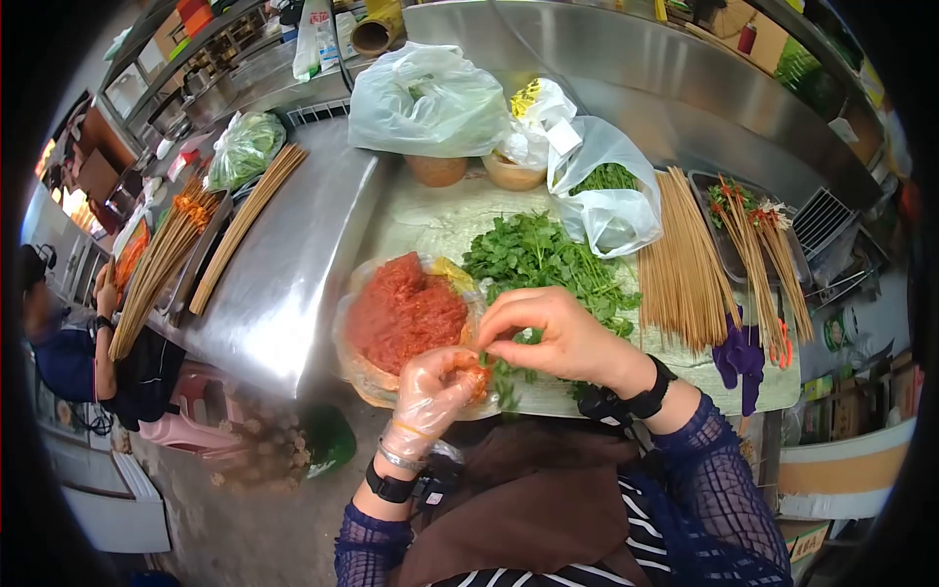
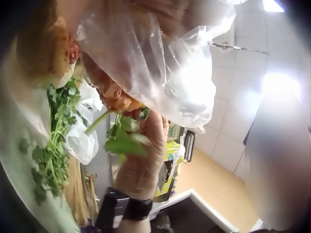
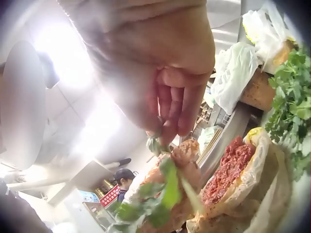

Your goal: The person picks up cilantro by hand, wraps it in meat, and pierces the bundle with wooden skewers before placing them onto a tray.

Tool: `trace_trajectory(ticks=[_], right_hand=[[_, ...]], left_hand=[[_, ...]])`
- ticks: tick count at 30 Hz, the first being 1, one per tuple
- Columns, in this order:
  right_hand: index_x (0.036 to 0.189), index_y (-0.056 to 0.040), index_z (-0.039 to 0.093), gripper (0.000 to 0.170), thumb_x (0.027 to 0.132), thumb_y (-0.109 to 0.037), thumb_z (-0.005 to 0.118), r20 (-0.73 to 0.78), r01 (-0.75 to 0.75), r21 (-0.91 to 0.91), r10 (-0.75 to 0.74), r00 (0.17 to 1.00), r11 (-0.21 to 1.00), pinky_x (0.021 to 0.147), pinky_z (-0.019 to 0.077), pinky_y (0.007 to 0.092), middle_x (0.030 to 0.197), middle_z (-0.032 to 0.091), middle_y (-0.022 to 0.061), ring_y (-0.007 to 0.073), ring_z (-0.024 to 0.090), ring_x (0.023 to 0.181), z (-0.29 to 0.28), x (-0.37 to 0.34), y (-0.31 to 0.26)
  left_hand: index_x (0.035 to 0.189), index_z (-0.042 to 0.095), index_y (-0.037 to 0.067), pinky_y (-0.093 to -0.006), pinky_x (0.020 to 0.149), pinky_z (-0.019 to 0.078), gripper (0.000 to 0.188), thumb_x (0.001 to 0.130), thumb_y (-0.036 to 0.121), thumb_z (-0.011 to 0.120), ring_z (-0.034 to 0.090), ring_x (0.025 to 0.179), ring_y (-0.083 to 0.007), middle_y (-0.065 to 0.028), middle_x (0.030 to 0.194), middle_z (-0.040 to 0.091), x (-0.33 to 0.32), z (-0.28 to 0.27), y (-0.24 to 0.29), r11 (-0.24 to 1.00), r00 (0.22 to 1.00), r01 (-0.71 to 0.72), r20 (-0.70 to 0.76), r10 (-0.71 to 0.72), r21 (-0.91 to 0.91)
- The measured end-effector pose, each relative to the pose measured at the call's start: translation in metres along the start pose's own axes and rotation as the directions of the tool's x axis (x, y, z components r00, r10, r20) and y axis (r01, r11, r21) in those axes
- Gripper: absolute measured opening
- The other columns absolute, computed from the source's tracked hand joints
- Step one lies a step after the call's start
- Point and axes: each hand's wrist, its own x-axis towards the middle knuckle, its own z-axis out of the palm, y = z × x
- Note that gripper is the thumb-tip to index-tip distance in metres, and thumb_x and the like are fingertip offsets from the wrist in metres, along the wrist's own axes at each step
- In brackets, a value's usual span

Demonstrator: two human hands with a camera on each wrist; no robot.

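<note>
My left hand (image 1: 426,399) wears a clear plastic glove, its fingertips smeared orange-red, and pinches a coriander sprig (image 2: 127,140) in curled fingers. From the other side my bare right hand (image 1: 562,338) meets it, thumb and fingers pinching the same greenery. Green leaves and a pale stem hang below the fingertips in both wrist views. Just beyond the left hand, red minced or marinated meat (image 1: 406,313) fills a plastic-lined bowl (image 1: 370,391). A loose heap of coriander (image 1: 543,256) lies on the pale green tabletop (image 1: 421,210) past the right hand.
Bare bamboo skewers (image 1: 685,264), purple gloves (image 1: 740,360) and orange-handled scissors (image 1: 782,344) lie to the right, near a tray (image 1: 714,215) with loaded skewers. Plastic bags (image 1: 430,98) stand at the back. Leftward are a steel counter (image 1: 284,245), more skewers (image 1: 246,230) and another person (image 1: 68,342).
</note>
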Motion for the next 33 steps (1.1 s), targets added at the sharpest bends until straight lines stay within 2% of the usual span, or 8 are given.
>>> trace_trajectory(ticks=[3, 6, 12, 16, 21, 24, 28, 33], right_hand=[[0.085, -0.0023, 0.066, 0.011, 0.075, 0.002, 0.064, -0.105, -0.006, 0.009, 0.007, 0.994, 1.000, 0.073, 0.0494, 0.0288, 0.086, 0.065, 0.0079, 0.0200, 0.063, 0.081, 0.006, -0.007, 0.010], [0.084, -0.0022, 0.065, 0.011, 0.074, 0.002, 0.064, -0.172, 0.013, 0.035, -0.007, 0.985, 0.999, 0.073, 0.0496, 0.0291, 0.086, 0.065, 0.0084, 0.0213, 0.063, 0.081, 0.018, -0.013, 0.018], [0.098, -0.0042, 0.065, 0.019, 0.080, -0.003, 0.065, -0.300, -0.010, 0.156, 0.057, 0.952, 0.988, 0.069, 0.0481, 0.0245, 0.097, 0.060, 0.0055, 0.0135, 0.059, 0.078, 0.019, -0.012, 0.015], [0.111, -0.0045, 0.061, 0.037, 0.077, -0.012, 0.073, -0.129, -0.203, 0.237, 0.238, 0.963, 0.950, 0.063, 0.0453, 0.0216, 0.097, 0.051, 0.0022, 0.0076, 0.053, 0.075, 0.004, -0.014, 0.005], [0.103, -0.0044, 0.063, 0.030, 0.074, -0.003, 0.069, 0.059, -0.204, -0.025, 0.205, 0.977, 0.979, 0.062, 0.0441, 0.0212, 0.091, 0.052, 0.0022, 0.0079, 0.052, 0.070, 0.017, -0.015, 0.011], [0.100, -0.0033, 0.063, 0.024, 0.076, -0.001, 0.066, -0.094, -0.192, 0.130, 0.205, 0.974, 0.973, 0.064, 0.0453, 0.0217, 0.091, 0.057, 0.0031, 0.0082, 0.055, 0.073, 0.028, -0.016, 0.024], [0.094, 0.0008, 0.062, 0.014, 0.080, 0.003, 0.063, -0.116, -0.269, 0.658, 0.448, 0.887, 0.703, 0.075, 0.0495, 0.0241, 0.095, 0.060, 0.0039, 0.0114, 0.060, 0.085, 0.042, -0.019, 0.013], [0.091, 0.0009, 0.064, 0.012, 0.080, 0.004, 0.066, -0.155, -0.207, 0.536, 0.336, 0.929, 0.819, 0.075, 0.0477, 0.0222, 0.099, 0.061, 0.0057, 0.0102, 0.058, 0.089, 0.045, -0.037, 0.028]], left_hand=[[0.099, 0.061, -0.004, -0.0245, 0.063, 0.0516, 0.020, 0.082, 0.004, 0.067, 0.061, 0.071, -0.0127, -0.0089, 0.086, 0.065, 0.000, 0.008, -0.004, 0.945, 0.980, -0.109, -0.194, 0.050, -0.307], [0.101, 0.059, -0.004, -0.0272, 0.066, 0.0540, 0.017, 0.084, -0.003, 0.060, 0.062, 0.074, -0.0142, -0.0108, 0.091, 0.064, 0.000, 0.006, -0.002, 0.797, 0.985, -0.093, -0.173, -0.014, -0.596], [0.094, 0.058, -0.001, -0.0266, 0.067, 0.0533, 0.014, 0.082, 0.001, 0.065, 0.062, 0.078, -0.0152, -0.0090, 0.092, 0.063, -0.007, 0.004, 0.008, 0.871, 0.941, -0.235, -0.325, 0.093, -0.432], [0.093, 0.057, 0.000, -0.0264, 0.067, 0.0523, 0.013, 0.082, -0.001, 0.062, 0.061, 0.077, -0.0142, -0.0082, 0.096, 0.062, -0.008, -0.004, 0.005, 0.934, 0.921, -0.322, -0.278, 0.273, -0.152], [0.093, 0.054, 0.001, -0.0266, 0.066, 0.0524, 0.013, 0.081, -0.002, 0.061, 0.061, 0.073, -0.0141, -0.0094, 0.096, 0.061, -0.011, 0.002, 0.003, 0.932, 0.946, -0.279, -0.231, 0.226, -0.231], [0.092, 0.054, 0.000, -0.0264, 0.065, 0.0529, 0.014, 0.082, -0.002, 0.062, 0.061, 0.072, -0.0144, -0.0098, 0.096, 0.061, -0.011, 0.007, -0.003, 0.851, 0.956, -0.243, -0.263, 0.129, -0.466], [0.093, 0.055, 0.000, -0.0263, 0.064, 0.0536, 0.015, 0.081, -0.003, 0.063, 0.062, 0.072, -0.0148, -0.0097, 0.097, 0.061, -0.012, 0.012, -0.011, 0.835, 0.952, -0.196, -0.302, 0.038, -0.514], [0.094, 0.055, 0.001, -0.0253, 0.067, 0.0512, 0.015, 0.082, -0.006, 0.060, 0.060, 0.074, -0.0122, -0.0075, 0.092, 0.062, -0.021, 0.011, -0.025, 0.960, 0.950, -0.227, -0.253, 0.181, -0.166]])
